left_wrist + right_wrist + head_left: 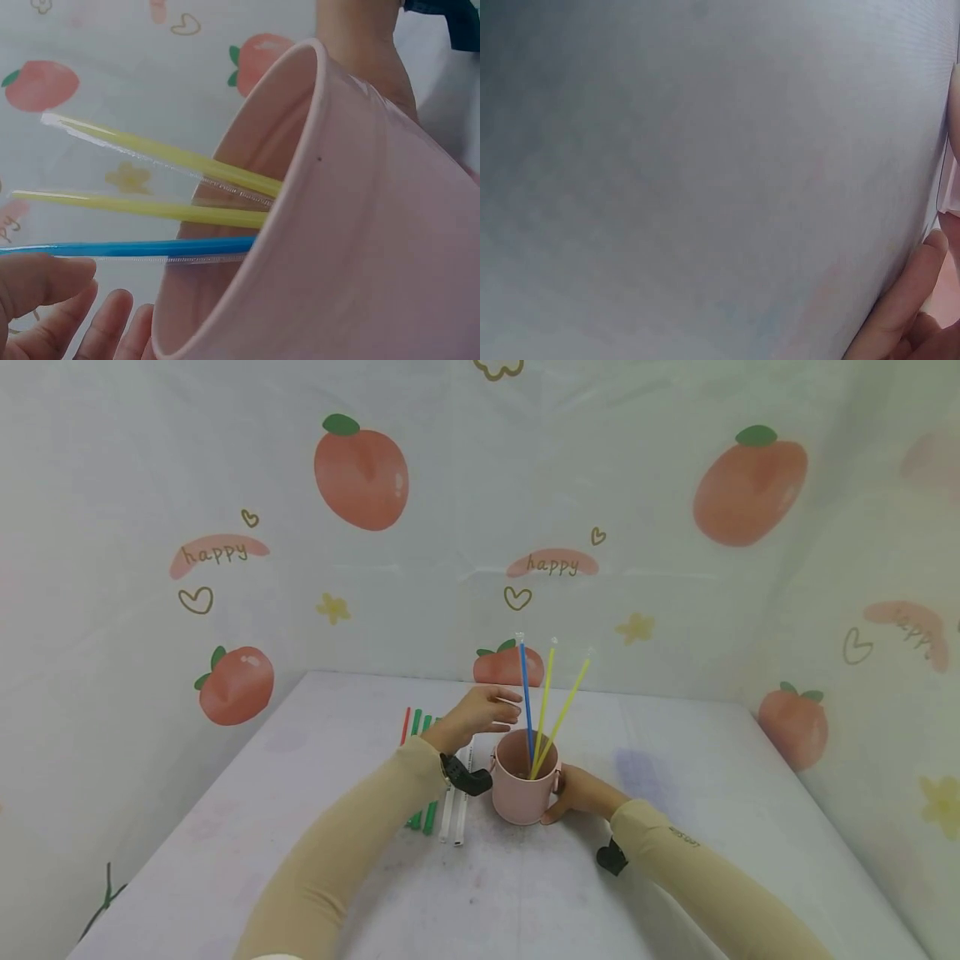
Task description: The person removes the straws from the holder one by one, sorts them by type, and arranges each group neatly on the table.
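Observation:
A small pink bucket with side handles stands upright on the table. In it lean a blue straw and two yellow straws, each in a clear wrapper, their tops well above the rim. My left hand is just left of the blue straw, fingers spread and relaxed; in the left wrist view its thumb lies right beside that straw, with nothing pinched. My right hand grips the bucket's right side, thumb low at the front and the other fingers partly hidden behind. Mostly bare tabletop fills the right wrist view.
Left of the bucket, partly under my left forearm, lie several green sticks, a red one and white ones with print. A printed white curtain hangs behind the white table.

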`<state>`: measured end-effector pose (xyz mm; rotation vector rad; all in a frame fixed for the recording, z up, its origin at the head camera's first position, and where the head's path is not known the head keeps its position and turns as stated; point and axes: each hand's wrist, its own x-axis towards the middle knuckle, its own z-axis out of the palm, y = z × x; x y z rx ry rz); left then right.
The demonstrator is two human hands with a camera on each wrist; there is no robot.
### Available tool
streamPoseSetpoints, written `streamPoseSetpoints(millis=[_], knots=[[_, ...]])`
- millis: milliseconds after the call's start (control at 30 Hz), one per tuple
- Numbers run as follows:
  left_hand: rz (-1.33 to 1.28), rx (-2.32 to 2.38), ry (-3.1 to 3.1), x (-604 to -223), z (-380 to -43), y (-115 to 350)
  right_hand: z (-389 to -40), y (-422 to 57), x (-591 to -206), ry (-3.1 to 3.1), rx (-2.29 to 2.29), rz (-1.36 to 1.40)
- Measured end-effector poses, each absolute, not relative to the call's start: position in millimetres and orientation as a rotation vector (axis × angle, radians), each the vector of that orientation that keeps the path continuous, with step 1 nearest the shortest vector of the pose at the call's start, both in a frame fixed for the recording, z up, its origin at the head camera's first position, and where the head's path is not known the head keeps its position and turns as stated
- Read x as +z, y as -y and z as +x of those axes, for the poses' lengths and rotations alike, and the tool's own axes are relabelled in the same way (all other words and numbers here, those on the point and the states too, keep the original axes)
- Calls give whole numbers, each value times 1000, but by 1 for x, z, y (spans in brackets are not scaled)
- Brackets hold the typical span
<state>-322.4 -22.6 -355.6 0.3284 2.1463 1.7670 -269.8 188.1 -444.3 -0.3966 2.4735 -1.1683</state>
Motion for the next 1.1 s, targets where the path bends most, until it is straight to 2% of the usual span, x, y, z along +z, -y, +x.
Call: streamPoseSetpoints(millis=[1100], knots=[[295, 1822, -2183, -365, -323, 8, -271, -188, -446, -2518, -1118, -339]])
